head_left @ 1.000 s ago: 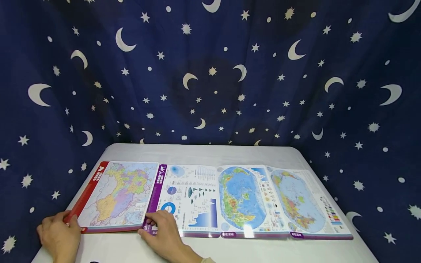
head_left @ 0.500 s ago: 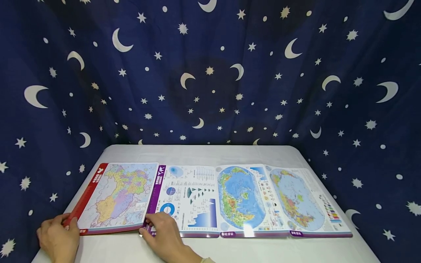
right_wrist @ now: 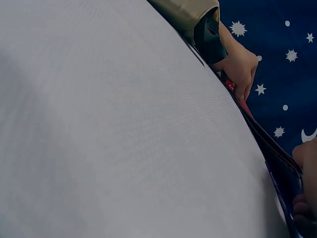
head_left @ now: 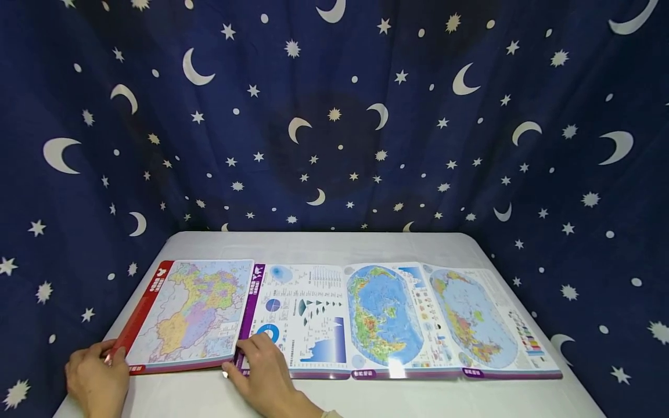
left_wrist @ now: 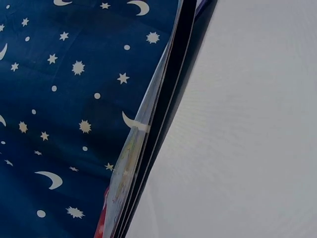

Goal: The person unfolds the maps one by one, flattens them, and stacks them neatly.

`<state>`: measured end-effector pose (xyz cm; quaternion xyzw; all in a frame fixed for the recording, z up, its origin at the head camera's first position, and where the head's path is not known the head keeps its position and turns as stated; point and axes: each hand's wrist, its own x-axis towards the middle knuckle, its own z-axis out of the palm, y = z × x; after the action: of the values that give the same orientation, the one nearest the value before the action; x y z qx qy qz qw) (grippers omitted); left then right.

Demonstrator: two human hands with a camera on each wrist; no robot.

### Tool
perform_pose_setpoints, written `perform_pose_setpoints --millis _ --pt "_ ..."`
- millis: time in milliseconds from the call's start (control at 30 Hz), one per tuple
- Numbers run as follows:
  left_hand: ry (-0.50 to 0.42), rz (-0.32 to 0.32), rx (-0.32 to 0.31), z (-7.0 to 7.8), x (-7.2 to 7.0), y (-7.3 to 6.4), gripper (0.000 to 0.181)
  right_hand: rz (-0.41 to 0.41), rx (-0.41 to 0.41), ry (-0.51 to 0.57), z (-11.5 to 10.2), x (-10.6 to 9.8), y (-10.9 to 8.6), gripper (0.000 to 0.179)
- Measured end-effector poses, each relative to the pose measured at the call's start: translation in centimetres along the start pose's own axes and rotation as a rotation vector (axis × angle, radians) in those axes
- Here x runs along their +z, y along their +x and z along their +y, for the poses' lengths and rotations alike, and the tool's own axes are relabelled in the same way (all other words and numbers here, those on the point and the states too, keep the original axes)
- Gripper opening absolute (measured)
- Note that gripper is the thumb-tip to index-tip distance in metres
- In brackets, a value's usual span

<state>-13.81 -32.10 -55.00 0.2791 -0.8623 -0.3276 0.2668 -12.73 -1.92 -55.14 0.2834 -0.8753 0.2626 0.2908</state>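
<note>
In my head view, the map with the red strip [head_left: 195, 316] lies at the left end of the surface [head_left: 324, 247], a thick folded stack with a many-coloured country map on top. I have the left hand [head_left: 99, 374] at its near left corner, fingers grasping the edge, with the thumb up beside the red strip [head_left: 140, 310]. The right hand [head_left: 266, 377] is at the near right corner, fingers bent round the edge of the stack; I can't tell whether the sheet below is caught too. Directly to the right, touching the stack and partly under it along the seam, the map with the purple strip [head_left: 389, 316] is spread out flat in three joined panels: charts and diagrams, then a blue-and-green world map, then a world map in pale colours with rows of small flags. Light glares off the near edge of the middle panel. The left wrist camera gives me the stack edge-on, its layers slightly parted. Around the white surface hangs a dark blue curtain [head_left: 334, 116] printed with moons and stars, and in the right wrist view I see a tan sleeve [right_wrist: 181, 15] above the left hand.
</note>
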Motion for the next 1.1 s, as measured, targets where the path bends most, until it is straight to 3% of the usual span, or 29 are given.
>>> perform_pose_setpoints --millis 267,467,533,933,1100 --pt "-0.020 -0.007 0.001 0.19 0.12 -0.11 0.029 0.003 0.057 0.075 -0.06 0.19 0.09 0.034" --pt "-0.016 -0.035 -0.028 0.24 0.10 -0.07 0.030 -0.080 0.357 0.498 -0.20 0.32 0.47 0.022" --pt "-0.018 -0.042 -0.029 0.25 0.14 0.00 0.030 -0.078 0.426 0.582 -0.11 0.33 0.67 0.017" --pt "-0.045 -0.033 -0.003 0.21 0.16 0.00 0.031 -0.119 0.511 0.624 -0.05 0.23 0.88 0.019" --pt "-0.047 -0.017 0.035 0.19 0.06 0.02 0.027 -0.104 0.495 0.618 0.03 0.38 0.74 0.020"
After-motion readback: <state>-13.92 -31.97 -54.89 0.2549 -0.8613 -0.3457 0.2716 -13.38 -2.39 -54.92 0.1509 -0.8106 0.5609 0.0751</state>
